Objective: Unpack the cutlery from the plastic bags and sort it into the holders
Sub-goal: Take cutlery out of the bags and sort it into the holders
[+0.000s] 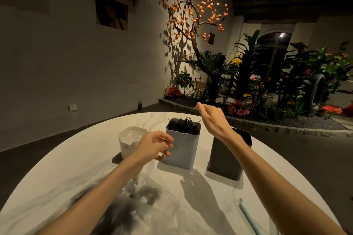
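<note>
Head view: three holders are seen standing in a row on a white marbled desk (80, 160). A white holder (130, 142) is at the left, a pale grey holder (182, 144) is in the middle and a dark holder (227, 158) is at the right. Dark cutlery (186, 125) is packed upright in the pale grey holder, its tips rising above the rim. The left hand (153, 146) is held just beside that holder's left wall, fingers loosely curled; whether the wall is touched or anything is pinched cannot be told. The right hand (211, 117) is raised above and to the right of the cutlery, fingers bent toward the thumb, nothing visibly gripped. Clear plastic bags (133, 210) with more dark cutlery inside are spread on the near part of the desk, blurred, between the forearms. A pale blue strip (248, 217) is laid near the desk's right edge
</note>
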Tool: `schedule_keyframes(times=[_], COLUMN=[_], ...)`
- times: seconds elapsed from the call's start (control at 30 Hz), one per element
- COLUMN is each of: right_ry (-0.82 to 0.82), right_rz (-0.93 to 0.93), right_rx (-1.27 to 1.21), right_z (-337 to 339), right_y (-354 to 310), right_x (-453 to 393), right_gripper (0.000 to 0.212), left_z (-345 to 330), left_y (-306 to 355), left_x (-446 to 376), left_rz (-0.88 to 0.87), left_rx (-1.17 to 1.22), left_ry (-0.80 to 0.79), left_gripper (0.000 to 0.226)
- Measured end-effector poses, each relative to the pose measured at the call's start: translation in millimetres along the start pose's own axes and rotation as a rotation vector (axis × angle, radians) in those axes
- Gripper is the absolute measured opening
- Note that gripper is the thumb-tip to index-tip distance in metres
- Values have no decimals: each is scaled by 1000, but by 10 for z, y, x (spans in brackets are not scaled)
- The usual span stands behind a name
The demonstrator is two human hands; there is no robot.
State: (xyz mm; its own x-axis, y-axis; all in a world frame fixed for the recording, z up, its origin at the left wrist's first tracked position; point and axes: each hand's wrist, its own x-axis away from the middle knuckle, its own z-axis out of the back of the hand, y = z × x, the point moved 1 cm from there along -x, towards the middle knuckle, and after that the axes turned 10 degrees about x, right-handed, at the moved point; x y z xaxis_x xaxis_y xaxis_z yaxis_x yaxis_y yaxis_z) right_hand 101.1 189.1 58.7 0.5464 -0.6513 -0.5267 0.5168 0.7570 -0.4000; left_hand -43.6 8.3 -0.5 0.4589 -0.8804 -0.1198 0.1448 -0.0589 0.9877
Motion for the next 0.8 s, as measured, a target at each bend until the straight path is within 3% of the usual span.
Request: schedule_keyframes(times=[0.13,0.23,0.37,0.43,0.5,0.57,0.6,0.7,0.8], right_ry=[6,-175,-371,-420,-439,-494,-545,-613,-464], right_rz=[73,50,93,97,81,83,108,255,381], right_rx=[-66,-114,-45,-16,-34,-85,-102,-79,12], right_z=[183,114,-91,-149,-159,-133,-121,-122,-139], right_y=[-255,-346,-408,-456,-500,-560,-605,-763,-929], right_x=[491,1083,1823,2114,2313,2450,2507,2582,2559], right_gripper=[44,39,28,25,24,23,23,25,24], left_z=[9,-64,-191,-238,-230,-145,-92,108,332], left_y=[49,-69,-297,-395,-430,-333,-262,-38,142], left_x=[294,698,1274,1468,1538,1569,1575,1562,1596], left_rz=[-2,54,134,83,44,-35,-79,-164,-156], left_rx=[-87,-315,-862,-1047,-994,-866,-802,-529,-420], left_ry=[-74,-209,-388,-372,-301,-149,-62,137,186], left_gripper=[15,14,101,109,81,41,32,40,44])
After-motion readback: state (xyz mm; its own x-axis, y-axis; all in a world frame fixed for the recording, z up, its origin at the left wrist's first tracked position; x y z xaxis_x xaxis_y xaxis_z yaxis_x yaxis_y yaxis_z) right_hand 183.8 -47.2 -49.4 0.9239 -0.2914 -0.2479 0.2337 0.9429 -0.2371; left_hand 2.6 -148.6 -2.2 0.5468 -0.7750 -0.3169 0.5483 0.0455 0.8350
